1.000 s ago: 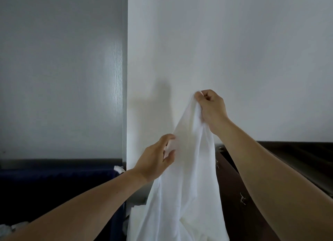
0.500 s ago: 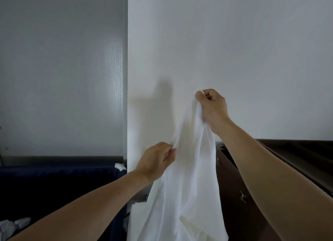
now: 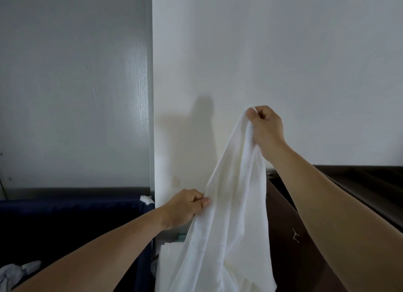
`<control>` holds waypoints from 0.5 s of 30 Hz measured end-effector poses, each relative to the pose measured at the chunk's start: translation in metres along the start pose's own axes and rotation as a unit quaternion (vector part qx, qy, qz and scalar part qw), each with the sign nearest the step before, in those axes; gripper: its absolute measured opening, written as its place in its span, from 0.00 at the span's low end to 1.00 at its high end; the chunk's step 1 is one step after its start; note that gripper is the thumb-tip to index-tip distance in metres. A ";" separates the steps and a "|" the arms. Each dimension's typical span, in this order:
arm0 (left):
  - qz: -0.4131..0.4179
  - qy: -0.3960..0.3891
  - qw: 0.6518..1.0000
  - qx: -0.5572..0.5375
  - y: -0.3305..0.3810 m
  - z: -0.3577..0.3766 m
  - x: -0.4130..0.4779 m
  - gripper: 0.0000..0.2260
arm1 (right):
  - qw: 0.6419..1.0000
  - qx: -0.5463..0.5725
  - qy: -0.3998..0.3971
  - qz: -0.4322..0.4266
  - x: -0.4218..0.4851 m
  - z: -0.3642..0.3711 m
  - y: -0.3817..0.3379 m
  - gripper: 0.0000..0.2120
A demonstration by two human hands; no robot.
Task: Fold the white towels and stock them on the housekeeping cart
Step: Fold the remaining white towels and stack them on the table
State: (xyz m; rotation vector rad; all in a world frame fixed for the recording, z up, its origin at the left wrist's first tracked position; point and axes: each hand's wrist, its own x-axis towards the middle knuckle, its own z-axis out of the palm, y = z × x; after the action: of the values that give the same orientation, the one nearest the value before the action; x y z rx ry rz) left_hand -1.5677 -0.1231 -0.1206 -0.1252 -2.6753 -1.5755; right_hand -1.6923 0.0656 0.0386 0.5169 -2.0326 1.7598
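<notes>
A white towel (image 3: 231,215) hangs in loose folds in front of a white wall. My right hand (image 3: 266,128) pinches its top corner, held high at centre right. My left hand (image 3: 185,207) pinches the towel's left edge lower down, with fingers curled round the cloth. The towel's lower part drops out of the frame at the bottom. Behind it, at the bottom centre, sits a flat stack of white cloth (image 3: 168,256), partly hidden.
A dark blue fabric bin (image 3: 65,222) fills the lower left, with crumpled white cloth (image 3: 15,272) inside it. A dark brown cabinet (image 3: 290,237) stands at the lower right. A grey wood-grain panel (image 3: 76,84) rises at the left.
My left hand has slid down along the towel's left edge and closed on it. My right hand has stayed high, holding the top corner.
</notes>
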 end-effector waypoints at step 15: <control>-0.028 -0.015 0.984 -0.173 0.022 -0.031 -0.004 0.13 | 0.997 -0.012 0.076 0.019 0.019 -0.040 0.005 0.10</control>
State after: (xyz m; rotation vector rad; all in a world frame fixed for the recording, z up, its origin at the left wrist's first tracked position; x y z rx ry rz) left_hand -1.5626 -0.1396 -0.0871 -0.0836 -2.4167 -2.0575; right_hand -1.7086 0.1054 0.0496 0.3295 -1.9682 1.7374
